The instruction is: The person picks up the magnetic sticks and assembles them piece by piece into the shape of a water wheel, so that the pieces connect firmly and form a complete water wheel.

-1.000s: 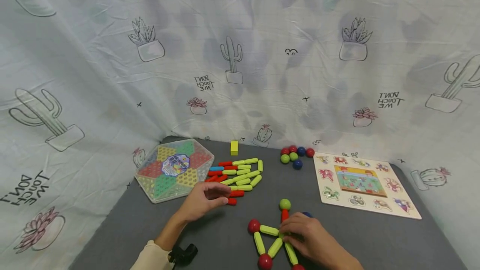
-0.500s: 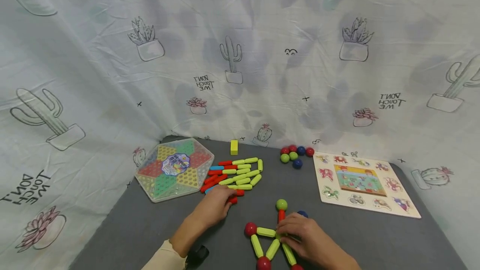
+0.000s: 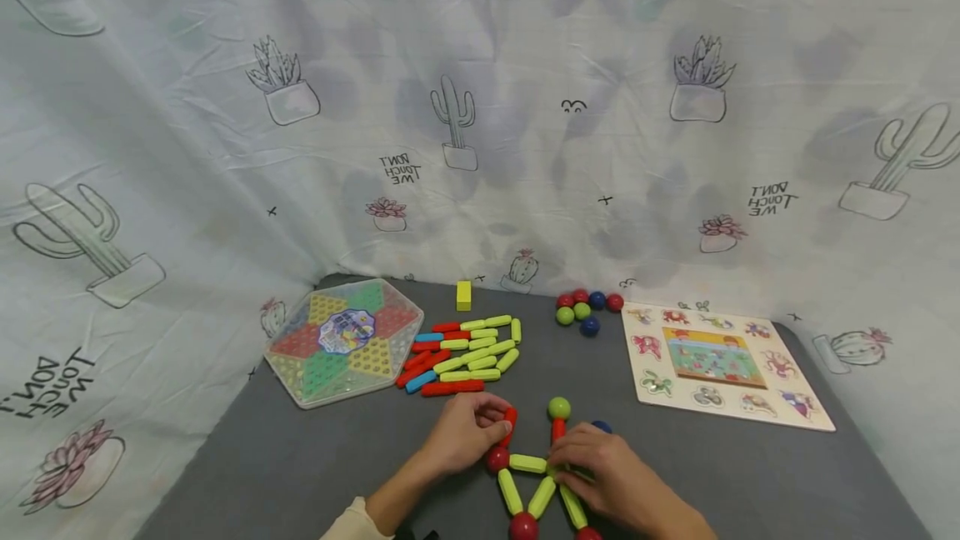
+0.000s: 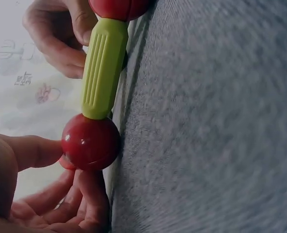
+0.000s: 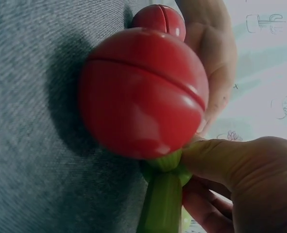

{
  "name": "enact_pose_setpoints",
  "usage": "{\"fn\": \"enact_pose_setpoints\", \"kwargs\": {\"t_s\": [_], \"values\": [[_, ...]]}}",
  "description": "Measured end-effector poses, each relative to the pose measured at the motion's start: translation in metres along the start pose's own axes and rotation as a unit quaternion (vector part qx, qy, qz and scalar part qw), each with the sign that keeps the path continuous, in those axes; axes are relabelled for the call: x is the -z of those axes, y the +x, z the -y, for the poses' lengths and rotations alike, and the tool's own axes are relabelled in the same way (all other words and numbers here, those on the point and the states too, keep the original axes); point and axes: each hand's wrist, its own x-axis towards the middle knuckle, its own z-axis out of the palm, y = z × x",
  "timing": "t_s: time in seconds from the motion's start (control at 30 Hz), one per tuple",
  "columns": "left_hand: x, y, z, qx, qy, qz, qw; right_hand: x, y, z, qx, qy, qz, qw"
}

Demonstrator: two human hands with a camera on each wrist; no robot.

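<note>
My left hand [image 3: 463, 436] pinches a red rod [image 3: 507, 427] between thumb and fingers. The rod's lower end is at the red ball [image 3: 498, 461] on the left corner of a ball-and-rod figure; whether they touch is hard to tell. Light-green rods [image 3: 528, 464] join that ball to a green ball, largely hidden by my right hand [image 3: 611, 473], which grips the figure there. Above it, a red rod [image 3: 558, 430] leads up to a green ball [image 3: 558, 408]. In the left wrist view, a red ball [image 4: 91, 141] is near my left thumb. A large red ball [image 5: 143, 92] fills the right wrist view.
Loose red, blue and light-green rods [image 3: 480, 357] lie beyond my left hand. A hexagonal game board [image 3: 345, 344] is at the left, a yellow block [image 3: 463, 296] behind. Several balls [image 3: 582, 311] lie near a wooden puzzle board [image 3: 787, 411]; a blue ball [image 3: 602, 426] sits behind my right hand.
My left hand reached to the loose rods, took a red one and brought it right to the figure's left red ball. The right hand stays on the figure, which shifted slightly left.
</note>
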Motion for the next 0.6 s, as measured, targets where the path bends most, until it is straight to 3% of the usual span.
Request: {"fn": "enact_pose_setpoints", "kwargs": {"t_s": [0.13,0.2,0.3,0.37,0.47,0.53,0.6], "values": [[-0.001,-0.003,-0.001,-0.005,0.023,0.005,0.9997,0.003,0.003,0.002,-0.011,0.006,0.001,1.000],[-0.002,-0.006,-0.003,-0.009,0.037,0.008,0.9992,0.004,0.006,0.002,-0.037,-0.003,-0.012,0.999],[-0.002,-0.009,-0.005,-0.017,0.051,0.003,0.9985,0.006,0.015,-0.002,-0.125,-0.040,-0.053,0.990],[-0.003,-0.010,-0.007,-0.022,0.059,-0.002,0.9980,0.007,0.024,-0.008,-0.205,-0.062,-0.060,0.975],[-0.004,-0.010,-0.008,-0.022,0.065,-0.001,0.9977,0.006,0.035,-0.018,-0.288,-0.049,-0.025,0.956],[-0.006,-0.009,-0.007,-0.019,0.070,0.005,0.9974,0.004,0.040,-0.023,-0.306,-0.019,0.007,0.952],[-0.008,-0.009,-0.007,-0.019,0.079,0.010,0.9967,0.002,0.044,-0.025,-0.299,0.016,0.024,0.954]]}}
